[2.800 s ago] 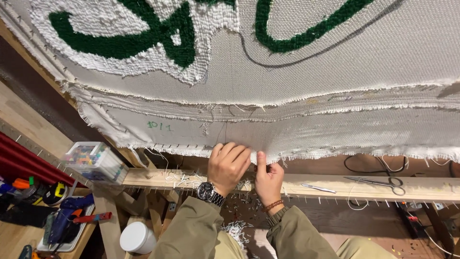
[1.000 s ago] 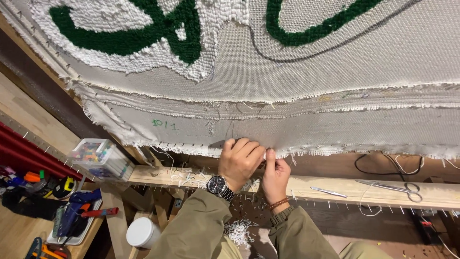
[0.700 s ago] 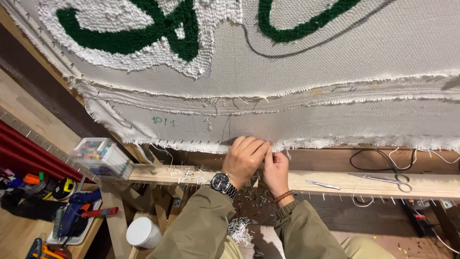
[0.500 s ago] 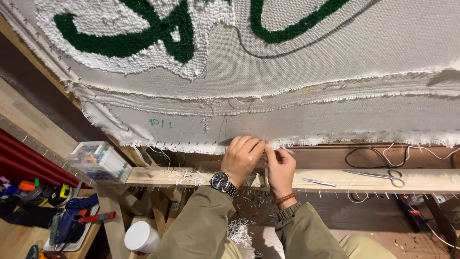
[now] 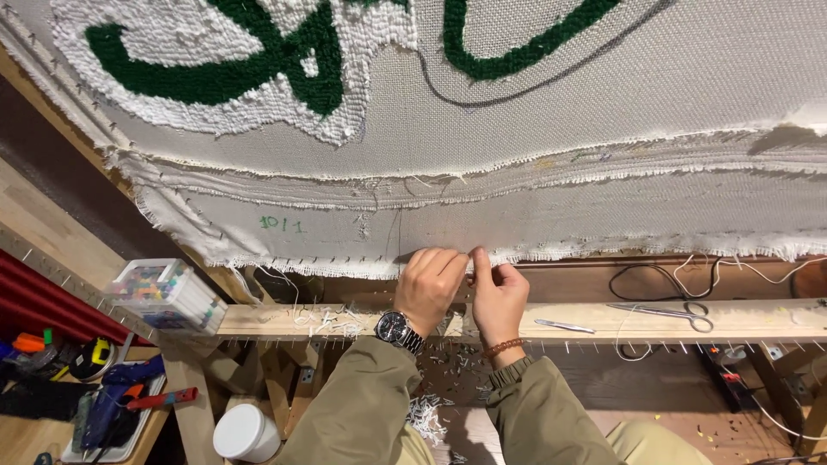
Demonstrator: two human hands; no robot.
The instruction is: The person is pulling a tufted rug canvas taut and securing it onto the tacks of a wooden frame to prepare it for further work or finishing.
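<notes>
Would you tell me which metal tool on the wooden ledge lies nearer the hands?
The tweezers, just beyond the right hand; the scissors lie farther along.

Both hands, left hand (image 5: 428,288) beside right hand (image 5: 498,293), meet at the cloth's edge (image 5: 482,255), scissors (image 5: 663,312) on the ledge (image 5: 758,320) right, marker box (image 5: 165,294) left.

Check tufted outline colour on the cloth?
Dark green outline with white tufted fill, on off-white cloth; head view.

Wooden ledge (image 5: 775,320) with scissors (image 5: 663,313), tweezers (image 5: 564,325), yarn scraps (image 5: 327,320), marker box (image 5: 165,294).
</notes>
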